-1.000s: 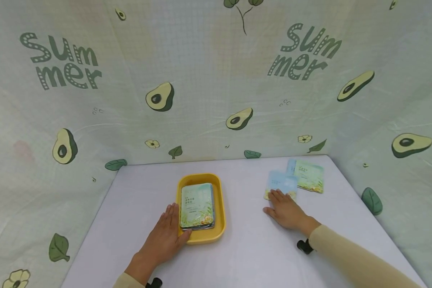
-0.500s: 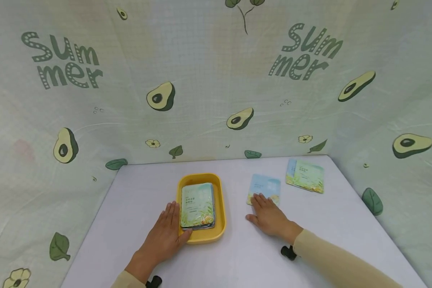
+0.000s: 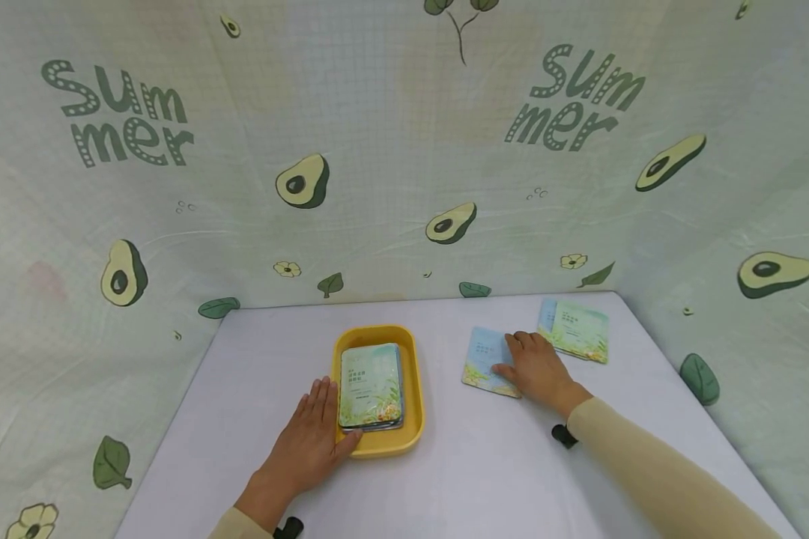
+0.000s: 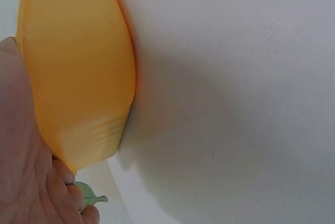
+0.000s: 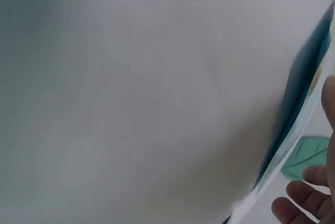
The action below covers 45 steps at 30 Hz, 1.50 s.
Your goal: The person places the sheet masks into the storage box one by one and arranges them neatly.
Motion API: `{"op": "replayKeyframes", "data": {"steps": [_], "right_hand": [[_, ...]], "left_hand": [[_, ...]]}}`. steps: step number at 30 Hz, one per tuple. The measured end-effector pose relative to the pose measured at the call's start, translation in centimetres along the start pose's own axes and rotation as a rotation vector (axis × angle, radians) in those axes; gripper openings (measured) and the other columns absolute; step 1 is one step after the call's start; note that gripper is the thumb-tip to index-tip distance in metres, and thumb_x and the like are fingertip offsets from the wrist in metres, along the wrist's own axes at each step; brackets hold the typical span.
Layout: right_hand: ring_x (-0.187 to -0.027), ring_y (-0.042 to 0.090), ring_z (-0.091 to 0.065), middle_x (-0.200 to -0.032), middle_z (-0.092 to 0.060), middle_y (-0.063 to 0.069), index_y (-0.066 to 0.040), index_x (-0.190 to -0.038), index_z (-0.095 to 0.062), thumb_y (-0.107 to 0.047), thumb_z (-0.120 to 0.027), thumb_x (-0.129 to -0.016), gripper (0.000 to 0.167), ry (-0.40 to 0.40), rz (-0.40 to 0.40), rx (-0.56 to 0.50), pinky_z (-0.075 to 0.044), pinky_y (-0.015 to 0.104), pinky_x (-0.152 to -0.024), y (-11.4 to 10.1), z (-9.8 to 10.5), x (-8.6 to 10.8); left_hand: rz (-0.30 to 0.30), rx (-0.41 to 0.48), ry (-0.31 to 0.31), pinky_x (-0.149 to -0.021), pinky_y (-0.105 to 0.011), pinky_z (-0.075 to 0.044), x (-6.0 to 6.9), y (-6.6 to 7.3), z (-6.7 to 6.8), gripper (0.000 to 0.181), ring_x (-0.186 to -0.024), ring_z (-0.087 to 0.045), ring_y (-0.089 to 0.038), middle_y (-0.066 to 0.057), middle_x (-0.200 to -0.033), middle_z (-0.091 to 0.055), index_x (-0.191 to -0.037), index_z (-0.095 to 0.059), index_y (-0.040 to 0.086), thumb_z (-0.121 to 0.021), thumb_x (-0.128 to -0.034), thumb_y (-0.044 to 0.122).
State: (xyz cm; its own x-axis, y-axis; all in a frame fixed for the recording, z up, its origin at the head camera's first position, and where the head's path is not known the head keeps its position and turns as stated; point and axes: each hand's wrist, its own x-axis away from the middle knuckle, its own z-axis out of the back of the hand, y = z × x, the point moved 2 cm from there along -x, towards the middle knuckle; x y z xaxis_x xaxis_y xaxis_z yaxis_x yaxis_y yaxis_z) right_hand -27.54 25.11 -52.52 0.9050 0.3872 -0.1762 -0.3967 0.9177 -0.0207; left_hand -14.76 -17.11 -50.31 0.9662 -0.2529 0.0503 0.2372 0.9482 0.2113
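A blue packet (image 3: 485,359) with a yellow-green lower edge lies right of the yellow tray (image 3: 416,389). My right hand (image 3: 542,374) lies over its right part, thumb on the packet and fingers loosely bent near its upper right corner. In the right wrist view the packet's edge (image 5: 293,130) runs beside the thumb and fingers. With straight fingers together, my left hand (image 3: 306,442) rests against the tray's left rim, thumb near its front left corner. A green packet (image 3: 369,385) tops the stack inside. The left wrist view shows the tray's yellow side (image 4: 78,72) beside the hand.
At the back right of the white table (image 3: 276,337), a green packet (image 3: 580,331) partly covers a blue one (image 3: 547,313). A patterned cloth (image 3: 377,262) hangs behind the table and along its sides.
From the back-right group, one blue packet has slid left toward the tray. My right hand came left with it, then shifted back right to its right part. My left hand has stayed still.
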Motion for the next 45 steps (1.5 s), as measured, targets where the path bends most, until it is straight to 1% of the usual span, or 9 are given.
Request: {"op": "replayKeyframes", "data": {"steps": [4, 10, 14, 19, 27, 31, 34, 38, 45], "right_hand": [[-0.125, 0.046, -0.052, -0.14, -0.056, 0.027, 0.006, -0.15, -0.05, -0.066, -0.07, -0.093, 0.093, -0.068, -0.1, -0.065, -0.045, 0.067, -0.104, 1.4, -0.2, -0.9], [-0.13, 0.05, -0.045, -0.146, -0.049, 0.028, 0.005, -0.155, -0.045, -0.084, -0.065, -0.083, 0.116, -0.172, -0.162, -0.103, -0.039, 0.072, -0.106, 2.1, -0.5, -2.2], [-0.134, 0.05, -0.042, -0.15, -0.047, 0.027, 0.003, -0.154, -0.048, -0.087, -0.065, -0.08, 0.118, -0.218, -0.189, -0.128, -0.035, 0.074, -0.109, 2.3, -0.5, -2.5], [-0.136, 0.05, -0.041, -0.152, -0.046, 0.027, 0.002, -0.148, -0.055, -0.086, -0.069, -0.077, 0.114, -0.199, -0.188, -0.147, -0.036, 0.074, -0.11, 2.4, -0.8, -2.6], [-0.134, 0.052, -0.041, -0.151, -0.043, 0.03, 0.002, -0.142, -0.05, -0.077, -0.082, -0.073, 0.109, -0.106, -0.178, -0.197, -0.038, 0.072, -0.106, 1.4, -0.4, -2.4], [-0.134, 0.051, -0.04, -0.15, -0.041, 0.029, 0.003, -0.142, -0.047, -0.074, -0.086, -0.071, 0.111, -0.047, -0.156, -0.177, -0.038, 0.07, -0.106, 0.8, -0.2, -2.3], [-0.133, 0.049, -0.04, -0.149, -0.04, 0.026, 0.002, -0.14, -0.046, -0.07, -0.089, -0.07, 0.109, 0.022, -0.141, -0.151, -0.039, 0.066, -0.105, 0.3, 0.1, -2.1], [-0.131, 0.048, -0.041, -0.148, -0.04, 0.023, 0.0, -0.136, -0.048, -0.062, -0.094, -0.069, 0.102, 0.149, -0.116, -0.111, -0.041, 0.062, -0.1, -0.5, 0.7, -1.8], [-0.126, 0.051, -0.044, -0.144, -0.041, 0.025, -0.003, -0.129, -0.05, -0.049, -0.097, -0.072, 0.087, 0.335, -0.071, -0.043, -0.045, 0.058, -0.088, -2.0, 1.7, -0.8]], "left_hand": [[0.004, 0.0, 0.002, -0.13, -0.059, -0.022, 0.0, 0.0, 0.1, 0.097, -0.163, -0.014, -0.043, -0.027, -0.173, -0.017, -0.165, -0.017, -0.008, -0.052, -0.1056, 0.06], [0.009, 0.01, 0.008, -0.13, -0.058, -0.022, 0.0, 0.0, -0.2, 0.096, -0.163, -0.013, -0.042, -0.027, -0.174, -0.016, -0.165, -0.016, -0.007, -0.051, -0.106, 0.06], [0.015, 0.018, 0.006, -0.13, -0.058, -0.022, 0.0, 0.1, -0.2, 0.095, -0.163, -0.013, -0.041, -0.026, -0.174, -0.015, -0.166, -0.016, -0.007, -0.051, -0.1063, 0.059], [0.02, 0.019, 0.004, -0.13, -0.058, -0.022, 0.0, 0.2, -0.1, 0.095, -0.163, -0.014, -0.042, -0.027, -0.174, -0.016, -0.165, -0.016, -0.007, -0.052, -0.1061, 0.058], [0.021, 0.019, 0.003, -0.13, -0.058, -0.023, 0.0, 0.3, 0.0, 0.095, -0.163, -0.015, -0.042, -0.027, -0.174, -0.017, -0.166, -0.016, -0.007, -0.052, -0.1059, 0.058], [0.02, 0.022, -0.001, -0.13, -0.058, -0.023, 0.1, 0.4, 0.1, 0.095, -0.163, -0.015, -0.042, -0.027, -0.173, -0.018, -0.165, -0.016, -0.007, -0.052, -0.1062, 0.057], [0.017, 0.03, 0.0, -0.13, -0.059, -0.023, 0.2, 0.4, 0.1, 0.094, -0.162, -0.016, -0.042, -0.027, -0.173, -0.018, -0.165, -0.016, -0.007, -0.052, -0.1064, 0.057], [0.017, 0.028, 0.004, -0.13, -0.059, -0.023, 0.2, 0.3, -0.1, 0.095, -0.162, -0.016, -0.042, -0.027, -0.173, -0.018, -0.166, -0.016, -0.007, -0.052, -0.1064, 0.058], [0.018, 0.017, 0.014, -0.13, -0.058, -0.023, 0.0, 0.0, -0.4, 0.095, -0.163, -0.015, -0.041, -0.026, -0.174, -0.017, -0.166, -0.015, -0.006, -0.05, -0.1064, 0.059]]}}
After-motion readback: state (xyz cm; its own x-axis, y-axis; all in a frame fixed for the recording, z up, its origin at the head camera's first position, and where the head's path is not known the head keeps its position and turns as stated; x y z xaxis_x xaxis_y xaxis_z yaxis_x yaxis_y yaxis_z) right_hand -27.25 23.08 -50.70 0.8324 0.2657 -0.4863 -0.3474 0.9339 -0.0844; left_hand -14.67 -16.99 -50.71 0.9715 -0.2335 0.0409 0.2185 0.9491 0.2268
